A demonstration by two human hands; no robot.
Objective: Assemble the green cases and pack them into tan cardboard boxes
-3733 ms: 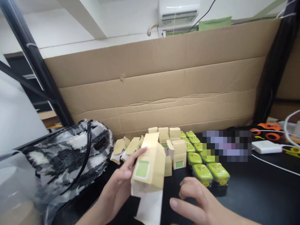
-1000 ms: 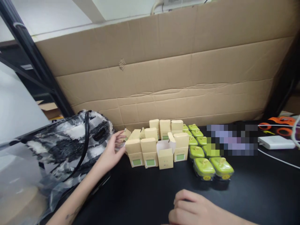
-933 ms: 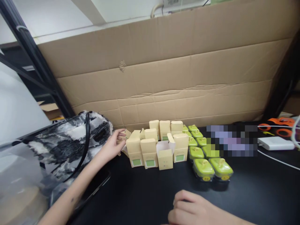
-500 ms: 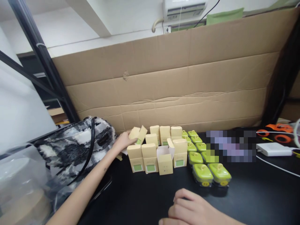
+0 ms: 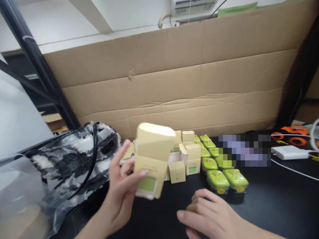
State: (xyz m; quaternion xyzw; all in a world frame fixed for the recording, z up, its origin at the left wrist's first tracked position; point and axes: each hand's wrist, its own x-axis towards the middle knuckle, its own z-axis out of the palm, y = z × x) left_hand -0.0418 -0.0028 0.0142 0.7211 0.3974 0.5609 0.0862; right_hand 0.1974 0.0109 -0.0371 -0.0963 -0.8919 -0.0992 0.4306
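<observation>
My left hand (image 5: 122, 189) holds a small tan cardboard box (image 5: 149, 172) raised above the table, thumb on its front near a green printed square. The box's top flap stands up and tilts a little. Behind it, more tan boxes (image 5: 193, 159) stand in rows, some hidden by the held one. One box (image 5: 177, 171) among them has its top open, showing a pale inside. My right hand (image 5: 209, 212) hovers at the front, fingers loosely bent with the thumb apart and nothing visible in it. Beyond it are several clear containers with green lids (image 5: 235, 179) in two columns.
A black-and-white patterned bag (image 5: 74, 156) and a clear plastic bag (image 5: 22, 196) lie at the left. A large cardboard sheet (image 5: 174, 83) stands behind. At the right are a white charger (image 5: 290, 152), cables, orange-handled scissors (image 5: 297, 141) and a blurred patch on the black table (image 5: 281, 202).
My left hand has brought a tan box from the back left toward me, holding it higher and nearer. My right hand has shifted slightly right, its thumb now apart from the fingers.
</observation>
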